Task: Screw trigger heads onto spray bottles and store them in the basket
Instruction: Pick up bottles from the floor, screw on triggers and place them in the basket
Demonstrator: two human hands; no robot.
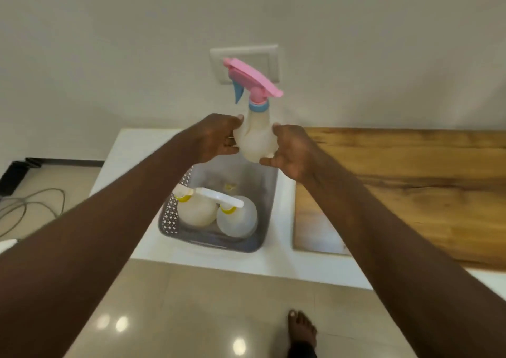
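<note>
Two capped spray bottles (216, 212) already sit in the basket (267, 193); both hands (216, 138) (290, 152) grip a third, pink-headed bottle (256, 138) above it.

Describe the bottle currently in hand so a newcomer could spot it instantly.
Start at the grey basket on the white counter; two spray bottles with yellow collars already lie inside. Held above it between the left hand and right hand is the pink-topped bottle. Only it has a pink head with a blue trigger and collar.
</note>
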